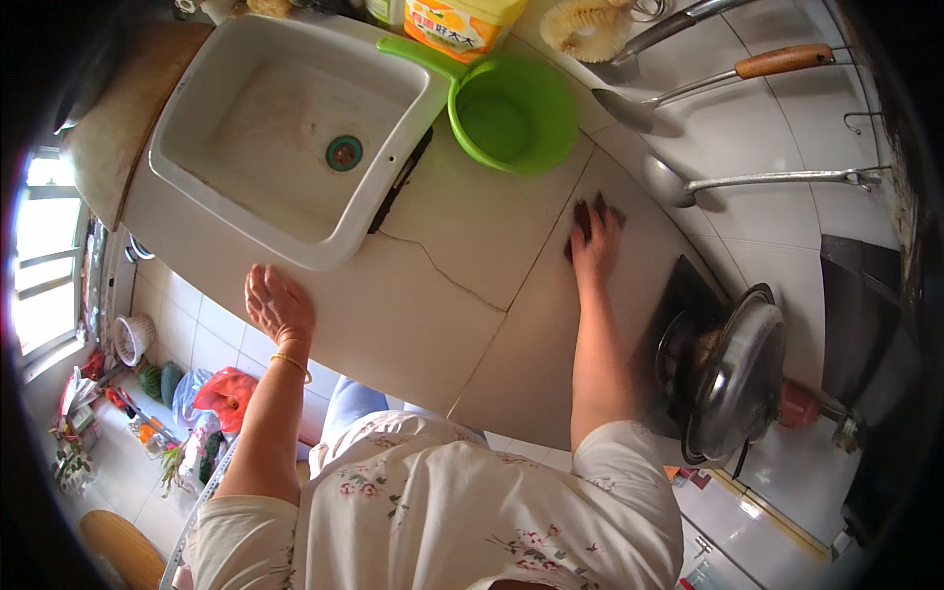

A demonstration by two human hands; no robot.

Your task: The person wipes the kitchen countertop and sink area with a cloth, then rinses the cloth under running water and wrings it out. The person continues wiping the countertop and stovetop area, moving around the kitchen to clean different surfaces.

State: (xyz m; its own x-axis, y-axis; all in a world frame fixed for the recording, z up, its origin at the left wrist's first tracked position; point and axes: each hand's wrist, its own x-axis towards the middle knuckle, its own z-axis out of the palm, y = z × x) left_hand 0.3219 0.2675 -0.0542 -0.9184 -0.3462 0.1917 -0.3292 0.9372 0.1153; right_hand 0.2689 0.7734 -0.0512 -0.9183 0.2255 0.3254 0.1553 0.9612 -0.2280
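My right hand (596,240) presses a dark cloth or scouring pad (581,221) flat on the tiled countertop (442,295), right of a joint between the tiles. The hand partly covers the dark thing, so its kind is uncertain. My left hand (279,302) rests on the front edge of the counter, below the near rim of the white ceramic sink (324,254); nothing shows in it. A green plastic dipper (509,118) stands right of the sink, its handle over the sink's rim.
A lidded wok (737,376) sits on a stove at the right. A turner (693,88) and a metal ladle (667,181) hang along the tiled wall. Behind the dipper stand a yellow-orange container (457,26) and a round brush (582,29). Red and blue bags (227,398) lie on the floor at left.
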